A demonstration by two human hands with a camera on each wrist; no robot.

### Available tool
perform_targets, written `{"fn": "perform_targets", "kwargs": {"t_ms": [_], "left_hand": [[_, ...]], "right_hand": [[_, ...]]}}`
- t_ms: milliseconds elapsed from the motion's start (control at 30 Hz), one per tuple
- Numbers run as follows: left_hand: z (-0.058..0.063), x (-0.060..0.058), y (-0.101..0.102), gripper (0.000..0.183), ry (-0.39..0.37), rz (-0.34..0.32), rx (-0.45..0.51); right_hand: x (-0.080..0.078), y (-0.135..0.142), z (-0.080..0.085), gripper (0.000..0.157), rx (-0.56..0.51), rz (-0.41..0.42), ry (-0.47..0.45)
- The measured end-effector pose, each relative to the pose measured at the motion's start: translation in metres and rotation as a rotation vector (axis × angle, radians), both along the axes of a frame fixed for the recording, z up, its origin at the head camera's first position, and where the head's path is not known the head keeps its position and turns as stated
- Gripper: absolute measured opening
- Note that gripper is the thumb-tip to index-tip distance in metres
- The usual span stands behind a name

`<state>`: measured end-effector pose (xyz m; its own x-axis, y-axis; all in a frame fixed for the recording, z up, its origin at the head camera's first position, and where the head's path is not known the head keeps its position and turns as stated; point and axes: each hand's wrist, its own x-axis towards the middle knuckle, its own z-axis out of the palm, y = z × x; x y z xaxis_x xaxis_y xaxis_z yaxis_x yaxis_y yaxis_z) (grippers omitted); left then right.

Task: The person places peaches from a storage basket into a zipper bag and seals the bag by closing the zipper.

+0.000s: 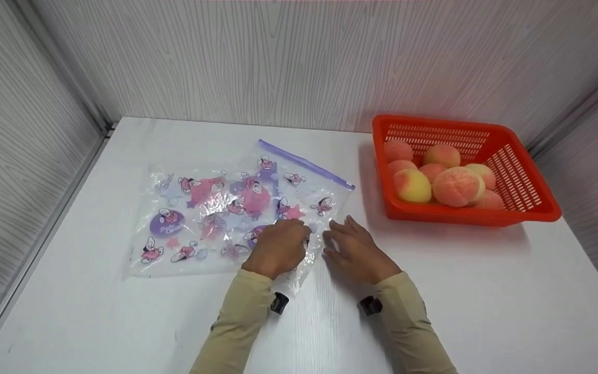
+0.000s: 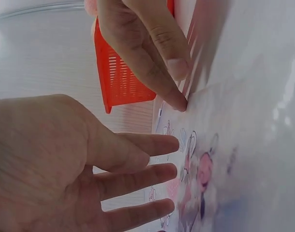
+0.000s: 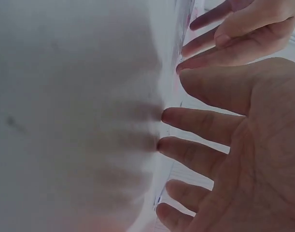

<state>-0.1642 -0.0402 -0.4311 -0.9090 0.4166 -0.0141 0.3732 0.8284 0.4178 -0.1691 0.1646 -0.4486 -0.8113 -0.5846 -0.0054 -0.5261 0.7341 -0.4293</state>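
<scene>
A clear plastic zipper bag (image 1: 211,218) with pink and purple cartoon prints lies flat on the table. Its purple zip strip (image 1: 307,163) slants along the far right side. My left hand (image 1: 279,246) is over the right part of the bag; in the left wrist view its fingers (image 2: 147,174) reach out fairly straight to the printed plastic, with nothing gripped. Just right of it, my right hand (image 1: 356,250) is at the bag's side edge. Seen from the right wrist, its fingers (image 3: 200,123) are spread and extended, fingertips right at the surface by the edge.
A red plastic basket (image 1: 470,218) holding several peaches (image 1: 456,186) stands at the back right of the white table (image 1: 486,311). Pale wood-grain panels (image 1: 236,62) enclose the table at the back and both sides.
</scene>
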Motion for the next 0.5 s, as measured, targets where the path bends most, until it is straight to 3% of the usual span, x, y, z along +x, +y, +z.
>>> {"fn": "perform_targets", "kwargs": {"t_ms": [233, 500], "left_hand": [[-0.0002, 0.0003, -0.0004, 0.017, 0.016, -0.018, -0.018], [-0.0030, 0.0011, 0.0005, 0.018, 0.021, -0.027, -0.038]], "right_hand": [[0.0010, -0.0053, 0.0023, 0.020, -0.025, 0.103, 0.128], [0.0091, -0.0102, 0.0078, 0.020, 0.012, 0.044, 0.013]]}}
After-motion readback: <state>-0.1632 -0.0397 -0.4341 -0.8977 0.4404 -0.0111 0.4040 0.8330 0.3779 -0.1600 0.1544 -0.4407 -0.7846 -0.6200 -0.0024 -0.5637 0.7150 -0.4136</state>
